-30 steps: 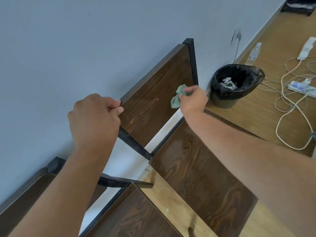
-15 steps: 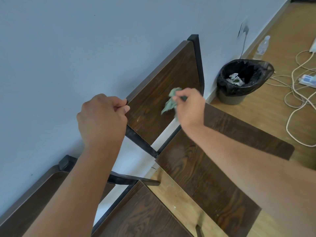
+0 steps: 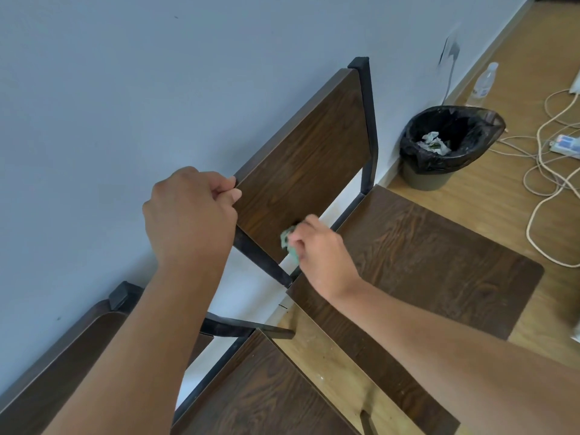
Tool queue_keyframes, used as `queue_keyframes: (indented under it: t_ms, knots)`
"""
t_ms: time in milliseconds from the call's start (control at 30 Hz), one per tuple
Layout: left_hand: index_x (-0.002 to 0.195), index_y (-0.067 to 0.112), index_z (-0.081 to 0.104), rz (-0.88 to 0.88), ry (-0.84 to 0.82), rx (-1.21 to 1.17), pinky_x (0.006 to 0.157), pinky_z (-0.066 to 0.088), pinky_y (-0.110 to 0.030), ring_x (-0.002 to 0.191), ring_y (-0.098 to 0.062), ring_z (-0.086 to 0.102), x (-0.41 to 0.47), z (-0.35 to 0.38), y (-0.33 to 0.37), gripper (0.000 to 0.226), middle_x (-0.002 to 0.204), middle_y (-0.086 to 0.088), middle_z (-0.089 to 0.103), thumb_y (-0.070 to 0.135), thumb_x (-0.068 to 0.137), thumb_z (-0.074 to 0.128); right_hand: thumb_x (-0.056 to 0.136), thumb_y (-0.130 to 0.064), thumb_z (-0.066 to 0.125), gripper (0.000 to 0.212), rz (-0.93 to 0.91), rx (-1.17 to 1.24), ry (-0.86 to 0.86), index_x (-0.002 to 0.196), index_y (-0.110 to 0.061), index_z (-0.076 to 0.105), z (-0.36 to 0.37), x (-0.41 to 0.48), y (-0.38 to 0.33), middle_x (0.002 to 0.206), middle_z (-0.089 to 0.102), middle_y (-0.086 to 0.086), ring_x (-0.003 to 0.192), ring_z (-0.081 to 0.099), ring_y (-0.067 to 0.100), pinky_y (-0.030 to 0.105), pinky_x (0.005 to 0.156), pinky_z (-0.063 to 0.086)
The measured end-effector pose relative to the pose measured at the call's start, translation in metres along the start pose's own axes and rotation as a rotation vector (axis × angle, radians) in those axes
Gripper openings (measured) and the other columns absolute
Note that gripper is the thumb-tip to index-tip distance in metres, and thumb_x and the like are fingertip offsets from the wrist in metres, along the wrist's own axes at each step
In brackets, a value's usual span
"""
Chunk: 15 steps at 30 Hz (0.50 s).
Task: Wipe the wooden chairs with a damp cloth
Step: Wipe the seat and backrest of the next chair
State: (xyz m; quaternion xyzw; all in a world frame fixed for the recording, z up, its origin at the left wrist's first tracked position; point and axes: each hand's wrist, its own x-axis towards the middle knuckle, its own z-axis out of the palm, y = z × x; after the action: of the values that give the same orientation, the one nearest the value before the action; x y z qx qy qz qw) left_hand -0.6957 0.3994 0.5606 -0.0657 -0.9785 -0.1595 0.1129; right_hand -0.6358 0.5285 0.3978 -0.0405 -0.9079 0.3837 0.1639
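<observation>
A dark wooden chair with a black metal frame stands against the wall; its backrest [image 3: 310, 152] rises above its seat [image 3: 423, 262]. My left hand [image 3: 191, 215] grips the backrest's near top corner. My right hand [image 3: 317, 249] holds a small green cloth [image 3: 288, 243] and presses it on the lower part of the backrest, close to the near black post. A second wooden chair [image 3: 260, 397] stands to the near left, partly behind my left arm.
A black-lined waste bin [image 3: 445, 146] with crumpled paper stands by the wall beyond the chair. A plastic bottle [image 3: 485, 80], a power strip [image 3: 565, 142] and loose white cables [image 3: 546, 171] lie on the wooden floor to the right. The grey wall runs along the left.
My right hand has swept the cloth down and toward me across the backrest, from its far upper part to its lower near edge. My left hand kept its grip on the corner.
</observation>
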Motion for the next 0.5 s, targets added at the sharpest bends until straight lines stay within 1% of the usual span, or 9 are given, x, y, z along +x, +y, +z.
queue_keyframes:
  t_ms: [33,100,133,167,233,333,433,500]
  knots:
    - [0.111,0.027,0.083,0.005,0.002,0.003,0.079,0.035,-0.031,0.096,-0.028,0.067,0.000,0.001,0.000,0.018,0.106,-0.001,0.075,0.032,0.099,0.070,0.091,-0.004,0.068,0.002,0.016,0.054,0.095,0.093,-0.004,0.068,-0.007,0.008,-0.006,0.101,0.058,0.004,0.081,0.067,0.018,0.032,0.073,0.062]
    - [0.111,0.027,0.082,0.009,0.000,0.017,0.079,0.035,-0.032,0.099,-0.029,0.068,0.001,0.003,-0.002,0.018,0.107,-0.001,0.076,0.032,0.099,0.071,0.090,-0.005,0.070,0.005,-0.056,0.192,0.319,0.093,-0.002,0.068,-0.020,0.027,-0.034,0.100,0.059,0.008,0.085,0.066,0.016,0.023,0.077,0.059]
    - [0.111,0.027,0.082,0.010,0.001,0.021,0.078,0.035,-0.033,0.100,-0.031,0.068,0.001,0.003,-0.002,0.018,0.107,-0.002,0.075,0.032,0.098,0.071,0.089,-0.004,0.071,0.005,-0.104,0.255,0.399,0.093,-0.001,0.068,-0.021,0.033,-0.049,0.098,0.059,0.009,0.086,0.064,0.015,0.020,0.077,0.056]
    - [0.111,0.027,0.083,0.011,0.009,0.018,0.078,0.035,-0.033,0.101,-0.033,0.068,0.003,0.003,-0.003,0.018,0.107,-0.003,0.075,0.031,0.097,0.071,0.089,-0.002,0.071,0.005,-0.142,0.299,0.435,0.091,0.001,0.067,-0.019,0.035,-0.062,0.096,0.059,0.011,0.085,0.062,0.016,0.019,0.077,0.054]
    - [0.110,0.027,0.083,0.003,0.013,0.004,0.077,0.035,-0.032,0.100,-0.033,0.068,0.004,0.003,-0.004,0.017,0.107,-0.003,0.075,0.030,0.096,0.073,0.092,-0.003,0.068,0.004,-0.169,0.299,0.379,0.091,0.001,0.065,-0.001,0.022,-0.074,0.095,0.056,0.010,0.083,0.060,0.017,0.023,0.075,0.053]
    - [0.109,0.027,0.083,0.017,0.008,-0.004,0.077,0.036,-0.031,0.099,-0.031,0.068,0.005,0.002,-0.004,0.017,0.106,-0.001,0.076,0.031,0.097,0.073,0.095,-0.008,0.067,0.004,-0.149,0.184,0.217,0.094,-0.006,0.063,0.030,-0.016,-0.058,0.098,0.055,0.006,0.081,0.059,0.012,0.025,0.071,0.057]
    - [0.110,0.026,0.083,0.036,0.014,0.012,0.077,0.035,-0.032,0.098,-0.030,0.068,0.004,0.003,-0.004,0.017,0.106,-0.002,0.075,0.030,0.098,0.071,0.096,-0.010,0.066,0.008,-0.064,0.103,0.090,0.091,-0.009,0.060,0.048,-0.036,-0.036,0.098,0.050,0.002,0.076,0.059,0.011,0.029,0.067,0.059]
    - [0.110,0.026,0.083,0.037,0.024,0.015,0.076,0.035,-0.032,0.096,-0.029,0.067,0.003,0.004,-0.004,0.017,0.105,-0.001,0.075,0.029,0.099,0.071,0.096,-0.010,0.066,0.010,0.001,0.094,0.084,0.090,-0.010,0.058,0.048,-0.038,-0.033,0.097,0.048,0.000,0.073,0.059,0.011,0.031,0.064,0.059]
